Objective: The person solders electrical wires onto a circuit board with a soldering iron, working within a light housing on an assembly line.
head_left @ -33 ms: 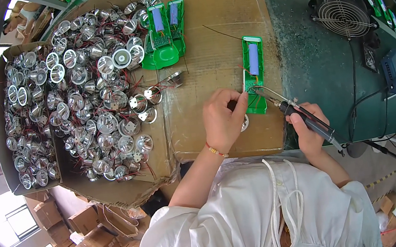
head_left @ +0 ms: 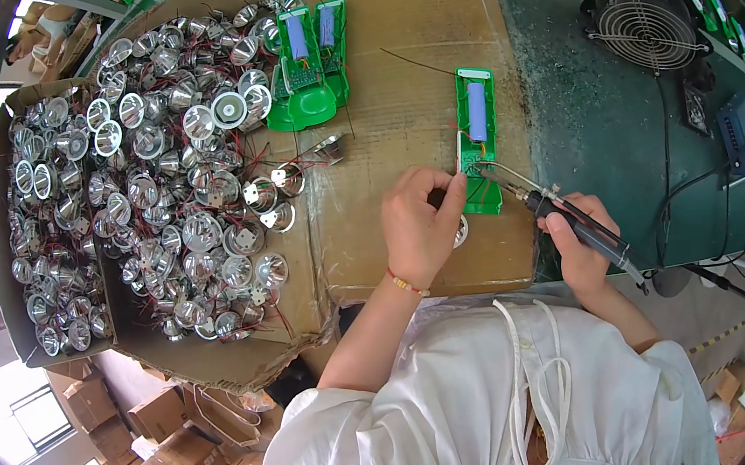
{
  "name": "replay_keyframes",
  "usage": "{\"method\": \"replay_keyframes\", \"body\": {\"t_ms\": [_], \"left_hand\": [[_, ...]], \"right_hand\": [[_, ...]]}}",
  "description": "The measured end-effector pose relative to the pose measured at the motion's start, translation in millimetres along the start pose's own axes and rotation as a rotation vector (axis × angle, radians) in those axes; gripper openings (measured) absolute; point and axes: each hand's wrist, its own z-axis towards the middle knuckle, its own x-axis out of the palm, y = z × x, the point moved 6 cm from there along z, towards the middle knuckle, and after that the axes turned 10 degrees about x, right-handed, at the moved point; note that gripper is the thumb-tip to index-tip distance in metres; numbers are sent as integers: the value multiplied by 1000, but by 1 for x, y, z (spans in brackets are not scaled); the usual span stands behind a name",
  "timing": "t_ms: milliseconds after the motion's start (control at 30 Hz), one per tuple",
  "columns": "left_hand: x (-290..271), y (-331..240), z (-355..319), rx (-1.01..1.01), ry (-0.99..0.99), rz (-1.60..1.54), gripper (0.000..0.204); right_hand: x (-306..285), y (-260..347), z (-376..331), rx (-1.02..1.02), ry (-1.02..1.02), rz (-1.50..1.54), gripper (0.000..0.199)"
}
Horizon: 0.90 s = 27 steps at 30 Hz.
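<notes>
The green casing [head_left: 490, 140] lies on the cardboard [head_left: 393, 32], right of the reflector box [head_left: 304, 284]. Its long axis runs near to far, the white-strip end pointing far; its battery [head_left: 477, 112] fills part of the far half. The right hand [head_left: 585, 237] is closed around the soldering iron [head_left: 586, 225], which slants far and left, its tip end over the board [head_left: 473, 163]. The left hand [head_left: 423, 221] has thumb and forefinger drawn together at the casing's left edge, probably touching it; whether they pinch anything, I cannot tell. That hand partly hides a loose reflector [head_left: 461, 232].
</notes>
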Motion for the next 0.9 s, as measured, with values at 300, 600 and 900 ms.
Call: {"method": "replay_keyframes", "body": {"t_ms": [300, 600, 900], "left_hand": [[-1, 2, 1, 43, -20, 5, 16], [0, 0, 1, 44, -27, 9, 16], [-2, 1, -2, 39, -45, -38, 13]], "right_hand": [[-8, -4, -4, 5, -39, 62, 15], [-9, -5, -4, 14, -39, 79, 14], [-11, -3, -6, 18, -20, 65, 14]]}}
